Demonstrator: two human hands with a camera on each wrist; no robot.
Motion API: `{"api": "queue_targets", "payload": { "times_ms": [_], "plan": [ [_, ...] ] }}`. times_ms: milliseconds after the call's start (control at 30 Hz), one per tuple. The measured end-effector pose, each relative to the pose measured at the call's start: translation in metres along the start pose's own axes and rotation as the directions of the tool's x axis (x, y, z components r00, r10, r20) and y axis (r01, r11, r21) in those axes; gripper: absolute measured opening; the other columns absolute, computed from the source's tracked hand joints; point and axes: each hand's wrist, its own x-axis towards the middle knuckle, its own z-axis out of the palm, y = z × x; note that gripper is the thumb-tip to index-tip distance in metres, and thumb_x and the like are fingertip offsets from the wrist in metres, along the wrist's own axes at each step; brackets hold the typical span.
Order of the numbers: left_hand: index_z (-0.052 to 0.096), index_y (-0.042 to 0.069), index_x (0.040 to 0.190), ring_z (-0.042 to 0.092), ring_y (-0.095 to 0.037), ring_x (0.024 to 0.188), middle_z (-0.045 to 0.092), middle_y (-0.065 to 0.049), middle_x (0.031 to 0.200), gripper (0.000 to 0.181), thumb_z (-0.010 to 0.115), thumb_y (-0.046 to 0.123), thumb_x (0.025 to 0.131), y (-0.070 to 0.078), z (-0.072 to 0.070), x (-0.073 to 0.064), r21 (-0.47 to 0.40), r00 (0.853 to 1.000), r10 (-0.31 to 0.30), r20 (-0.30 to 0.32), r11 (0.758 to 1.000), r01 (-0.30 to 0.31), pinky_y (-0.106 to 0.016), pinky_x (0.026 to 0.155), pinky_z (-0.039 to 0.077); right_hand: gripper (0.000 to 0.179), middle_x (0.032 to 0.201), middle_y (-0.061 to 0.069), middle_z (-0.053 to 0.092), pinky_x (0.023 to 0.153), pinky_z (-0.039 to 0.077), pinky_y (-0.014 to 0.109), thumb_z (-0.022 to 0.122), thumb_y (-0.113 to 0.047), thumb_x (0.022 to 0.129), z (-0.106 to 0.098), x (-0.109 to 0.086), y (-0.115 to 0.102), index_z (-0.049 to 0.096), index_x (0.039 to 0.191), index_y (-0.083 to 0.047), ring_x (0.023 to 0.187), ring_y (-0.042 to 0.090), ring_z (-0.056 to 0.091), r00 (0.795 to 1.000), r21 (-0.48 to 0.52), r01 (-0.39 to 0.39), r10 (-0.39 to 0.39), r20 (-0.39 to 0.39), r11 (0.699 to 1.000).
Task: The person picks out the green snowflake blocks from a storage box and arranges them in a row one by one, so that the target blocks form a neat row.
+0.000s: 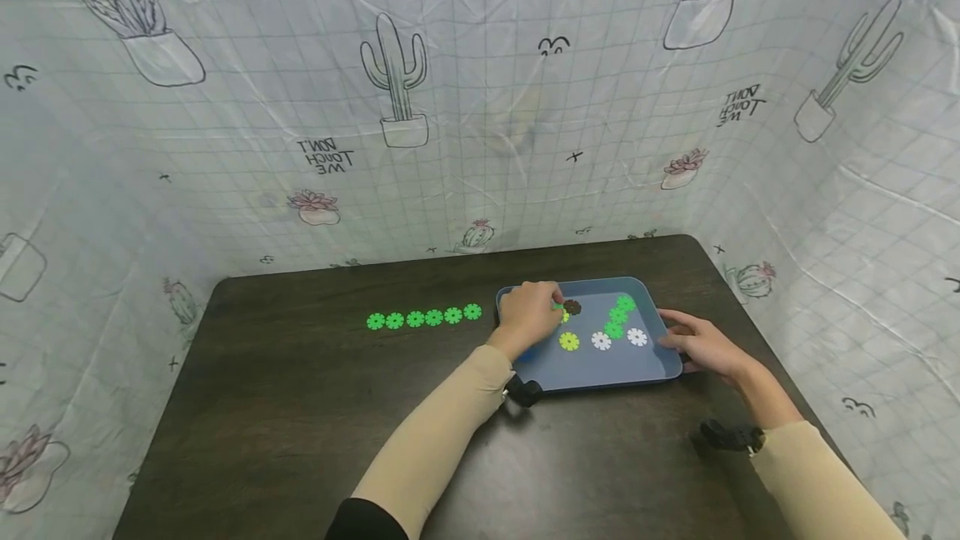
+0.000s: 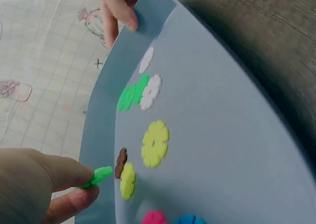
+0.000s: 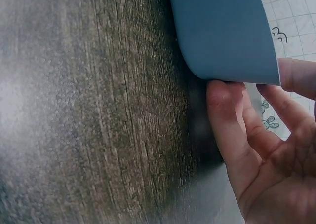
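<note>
My left hand (image 1: 527, 312) is over the left part of the blue-grey tray (image 1: 600, 375). Between thumb and finger it pinches a green flower-shaped disc (image 2: 102, 174), held above the tray floor. Close by in the tray lie a brown disc (image 2: 121, 163), a yellow disc (image 2: 127, 181) and a larger-looking yellow disc (image 2: 155, 143). A pink disc (image 2: 154, 217) and a blue one (image 2: 189, 219) show only partly. My right hand (image 1: 701, 343) grips the tray's right wall, its thumb at the rim and fingers against the outside.
Several green discs (image 1: 416, 319) form a row on the dark wooden table (image 1: 300, 407), left of the tray. In the tray's right half are touching green discs (image 1: 618, 316) and two white discs (image 1: 637, 337). A patterned cloth (image 1: 480, 107) hangs behind and beside the table.
</note>
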Motion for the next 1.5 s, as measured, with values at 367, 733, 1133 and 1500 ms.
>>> {"api": "queue_targets", "payload": {
  "times_ms": [367,733,1133,1500],
  "plan": [
    [0.076,0.024,0.111,0.054,-0.013,0.055,0.064,0.011,0.071,0.016,0.07,0.023,0.096,-0.027,-0.017,-0.007,-0.044,0.999,-0.046,-0.019,0.998,0.045,-0.03,0.051,0.043,0.076,0.148,0.04,0.039,0.084,0.059,0.052,0.06,-0.026,0.105,0.001,0.0,-0.002,0.018,0.164,-0.002,0.119,0.042,0.061,1.0,-0.017,-0.016,0.016,-0.004,1.0],
    [0.076,0.024,0.104,0.059,-0.011,0.062,0.069,0.012,0.08,0.01,0.073,0.026,0.095,-0.043,-0.033,-0.014,-0.064,0.992,-0.098,-0.08,0.994,0.093,-0.033,0.056,0.047,0.076,0.147,0.04,0.041,0.086,0.058,0.055,0.058,-0.026,0.106,-0.001,-0.001,-0.002,0.016,0.164,0.0,0.124,0.048,0.056,1.0,-0.04,-0.014,0.014,-0.003,0.999],
    [0.076,0.025,0.102,0.059,-0.012,0.061,0.068,0.013,0.08,0.009,0.074,0.029,0.094,-0.068,-0.045,-0.025,-0.098,0.977,-0.168,-0.131,0.983,0.156,-0.034,0.056,0.046,0.077,0.147,0.04,0.04,0.086,0.058,0.052,0.06,-0.027,0.105,0.0,0.0,-0.001,0.017,0.164,0.0,0.124,0.049,0.056,1.0,-0.03,-0.013,0.013,0.004,0.999],
    [0.075,0.027,0.099,0.068,-0.016,0.073,0.072,0.014,0.084,0.008,0.075,0.032,0.092,-0.093,-0.053,-0.037,-0.15,0.953,-0.245,-0.177,0.964,0.22,-0.04,0.063,0.051,0.077,0.147,0.041,0.039,0.086,0.058,0.054,0.059,-0.027,0.106,0.0,-0.003,-0.002,0.016,0.163,0.002,0.126,0.053,0.053,1.0,-0.038,0.0,0.0,0.009,0.999]
  ]
}}
